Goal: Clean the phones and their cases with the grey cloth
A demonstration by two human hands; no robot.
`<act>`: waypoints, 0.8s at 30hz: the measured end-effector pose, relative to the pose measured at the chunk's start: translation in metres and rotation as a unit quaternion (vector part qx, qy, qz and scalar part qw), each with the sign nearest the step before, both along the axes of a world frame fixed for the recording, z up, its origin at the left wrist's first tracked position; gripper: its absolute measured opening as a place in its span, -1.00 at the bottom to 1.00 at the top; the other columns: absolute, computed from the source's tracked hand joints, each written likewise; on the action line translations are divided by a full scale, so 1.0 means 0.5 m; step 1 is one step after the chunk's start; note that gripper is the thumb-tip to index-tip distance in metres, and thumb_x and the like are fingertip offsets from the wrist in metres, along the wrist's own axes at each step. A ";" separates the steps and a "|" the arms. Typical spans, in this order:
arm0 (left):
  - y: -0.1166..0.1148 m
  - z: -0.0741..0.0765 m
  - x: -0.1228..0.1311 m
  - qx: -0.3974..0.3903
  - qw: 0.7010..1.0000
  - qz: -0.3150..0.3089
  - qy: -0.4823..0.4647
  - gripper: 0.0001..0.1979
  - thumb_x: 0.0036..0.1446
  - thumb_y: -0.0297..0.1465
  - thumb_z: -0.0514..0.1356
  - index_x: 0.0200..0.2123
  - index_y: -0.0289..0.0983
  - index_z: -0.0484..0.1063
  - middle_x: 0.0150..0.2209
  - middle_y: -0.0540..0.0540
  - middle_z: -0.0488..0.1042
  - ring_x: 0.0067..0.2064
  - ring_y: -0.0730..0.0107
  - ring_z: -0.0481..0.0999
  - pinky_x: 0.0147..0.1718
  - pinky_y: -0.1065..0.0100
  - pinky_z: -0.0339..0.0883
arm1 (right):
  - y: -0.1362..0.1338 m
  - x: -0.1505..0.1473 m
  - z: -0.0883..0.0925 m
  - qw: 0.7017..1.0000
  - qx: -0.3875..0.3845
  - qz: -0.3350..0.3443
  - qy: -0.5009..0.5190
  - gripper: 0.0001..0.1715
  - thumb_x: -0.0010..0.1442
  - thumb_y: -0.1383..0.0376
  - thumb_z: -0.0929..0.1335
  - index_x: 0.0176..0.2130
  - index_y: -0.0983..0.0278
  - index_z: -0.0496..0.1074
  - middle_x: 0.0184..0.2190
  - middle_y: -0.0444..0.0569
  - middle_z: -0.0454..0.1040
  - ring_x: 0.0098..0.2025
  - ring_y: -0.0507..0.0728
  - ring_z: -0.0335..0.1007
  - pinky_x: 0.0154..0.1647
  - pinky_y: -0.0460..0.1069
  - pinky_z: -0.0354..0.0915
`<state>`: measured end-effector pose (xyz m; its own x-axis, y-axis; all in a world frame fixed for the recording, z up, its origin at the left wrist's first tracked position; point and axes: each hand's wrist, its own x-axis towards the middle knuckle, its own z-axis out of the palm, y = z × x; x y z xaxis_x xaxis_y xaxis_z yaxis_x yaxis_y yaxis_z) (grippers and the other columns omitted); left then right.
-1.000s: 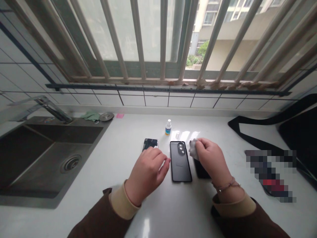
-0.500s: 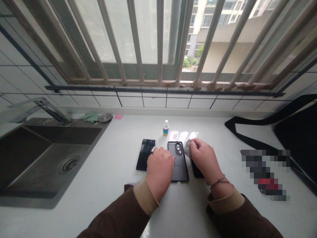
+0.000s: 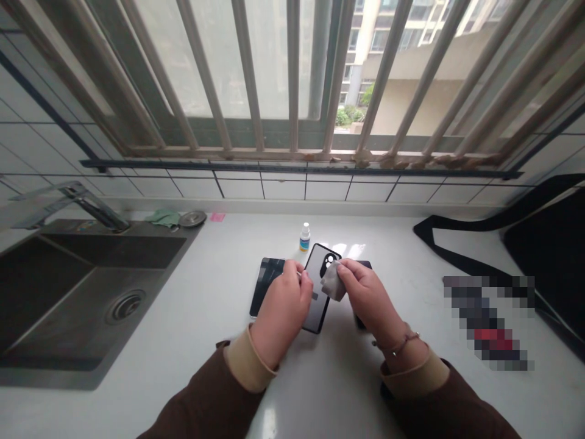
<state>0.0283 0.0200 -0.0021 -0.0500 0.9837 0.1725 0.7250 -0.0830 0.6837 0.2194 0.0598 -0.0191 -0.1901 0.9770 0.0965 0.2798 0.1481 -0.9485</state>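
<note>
My left hand (image 3: 286, 299) is closed on the left edge of a translucent phone case (image 3: 313, 314) with a black rim and round camera holes, which tilts in front of me. My right hand (image 3: 365, 289) pinches a crumpled grey cloth (image 3: 333, 282) over the case's right side, near the camera holes. A smartphone (image 3: 265, 283) with a dark screen lies left of the case, partly behind my left hand. Another dark, phone-like slab (image 3: 364, 264) is mostly hidden under my right hand. Beyond the case stands a small white bottle (image 3: 304, 238) with a blue and yellow label.
A steel sink (image 3: 103, 366) with a faucet (image 3: 98, 210) occupies the left. A green cloth (image 3: 163, 217), a metal drain cover (image 3: 192, 218) and a pink slip (image 3: 218, 217) lie by it. To the right are a black bag (image 3: 548, 244) and its strap (image 3: 461, 253). Barred windows rise behind.
The phone case has come up off the counter in my left hand and turned clockwise. My right hand has brought the cloth leftward onto or over the case.
</note>
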 end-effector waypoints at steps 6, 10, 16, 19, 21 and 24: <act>-0.012 -0.003 0.000 -0.148 0.884 -0.031 -0.443 -0.70 0.44 -0.22 0.21 0.03 -0.30 0.57 -0.30 -0.08 0.60 -0.35 0.35 0.54 -0.33 0.36 0.39 | -0.012 -0.010 -0.007 0.973 -0.084 0.022 0.212 -0.59 0.42 -0.03 0.39 -0.19 0.26 0.57 -0.40 -0.11 0.49 -0.41 0.07 0.35 -0.38 -0.06 0.35; -0.027 0.015 0.022 -0.205 0.699 -0.001 -0.685 -0.64 0.44 -0.33 0.21 0.23 -0.25 0.52 0.05 -0.20 0.69 -0.03 0.22 0.70 0.05 0.23 0.55 | -0.021 -0.022 -0.004 0.956 -0.134 0.044 0.256 -0.62 0.37 0.00 0.46 -0.13 0.26 0.62 -0.33 -0.07 0.59 -0.36 0.08 0.44 -0.37 -0.06 0.42; -0.022 0.025 0.016 -0.260 0.617 0.040 -0.741 -0.58 0.53 -0.28 0.05 0.21 -0.37 0.56 0.12 -0.33 0.67 0.03 0.07 0.71 0.05 0.02 0.62 | -0.008 -0.026 0.001 0.935 -0.160 -0.058 0.310 -0.58 0.31 0.04 0.49 -0.01 0.30 0.60 -0.06 0.11 0.71 -0.15 0.19 0.65 -0.15 0.05 0.59; -0.025 0.019 0.014 -0.256 0.630 0.028 -0.733 -0.48 0.56 -0.09 0.02 0.20 -0.33 0.57 0.07 -0.36 0.68 0.05 0.01 0.71 0.02 -0.04 0.64 | -0.007 -0.013 0.009 0.949 -0.061 -0.147 0.272 -0.55 0.39 0.05 0.44 0.12 0.28 0.53 0.03 0.14 0.71 0.01 0.25 0.69 0.08 0.15 0.59; -0.031 0.012 0.018 -0.260 0.638 0.009 -0.725 -0.38 0.53 0.04 -0.01 0.18 -0.32 0.58 0.05 -0.38 0.67 0.03 -0.01 0.70 0.03 -0.08 0.63 | -0.017 -0.006 0.015 0.968 0.031 -0.185 0.164 -0.51 0.46 0.07 0.40 0.25 0.24 0.46 0.00 0.12 0.73 0.04 0.27 0.71 0.13 0.21 0.59; -0.036 0.000 0.029 -0.265 0.636 -0.018 -0.725 -0.39 0.54 0.04 0.00 0.22 -0.29 0.57 0.07 -0.33 0.68 0.09 0.00 0.69 0.15 -0.08 0.57 | -0.042 -0.012 0.015 0.973 0.203 -0.105 -0.039 -0.61 0.51 0.26 0.37 0.26 0.18 0.51 0.12 0.10 0.70 0.14 0.29 0.69 0.26 0.25 0.55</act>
